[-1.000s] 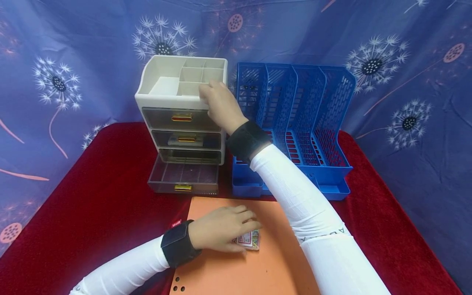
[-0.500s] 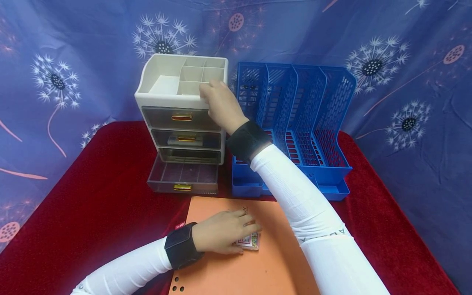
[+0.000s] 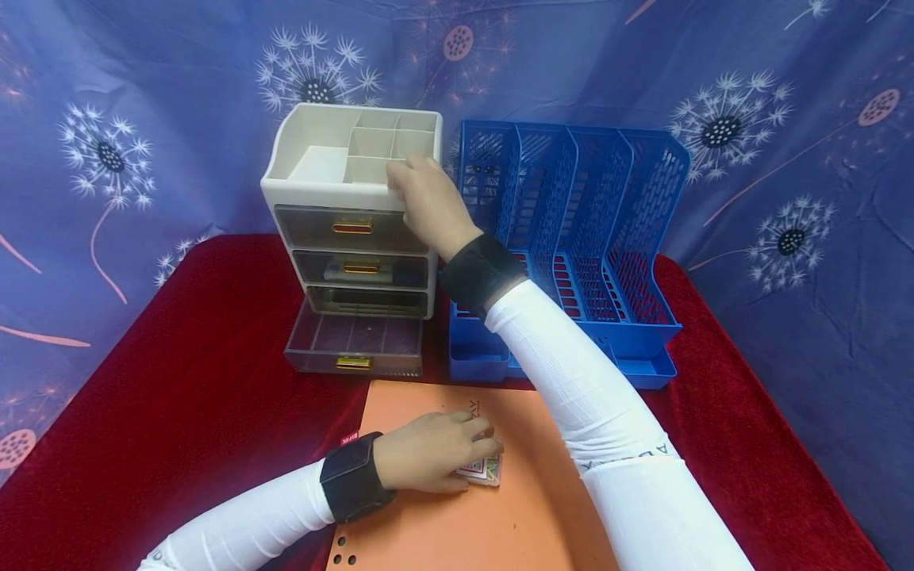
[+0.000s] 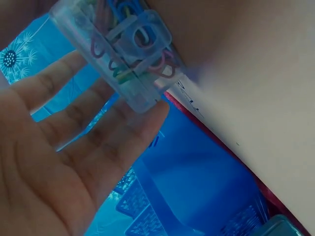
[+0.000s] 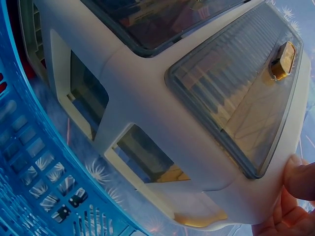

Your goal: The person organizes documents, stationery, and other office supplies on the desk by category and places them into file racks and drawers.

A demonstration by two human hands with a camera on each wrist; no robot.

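Note:
In the head view my left hand (image 3: 428, 454) is low over the orange board, holding a small clear box of paper clips (image 3: 485, 471) at its fingertips. Seen from the left wrist, the box (image 4: 123, 54) has coloured clips inside, and fingers (image 4: 74, 118) reach along its underside. My right hand (image 3: 434, 205) grips the front right rim of the white desktop drawer organizer (image 3: 321, 193). The right wrist view shows thumb and fingers pinching that edge, near a tinted drawer front (image 5: 236, 93). Below, the organizer's bottom drawer (image 3: 357, 342) is pulled out.
Right of the organizer stands a blue mesh file rack (image 3: 607, 222), partly behind my right arm. The orange board (image 3: 457, 531) lies in front of both, on a red cloth (image 3: 178, 381). A patterned blue curtain (image 3: 178, 71) hangs behind.
My left hand and wrist have shifted slightly right and down, with the box still at the fingertips. The right hand stays on the organizer's rim.

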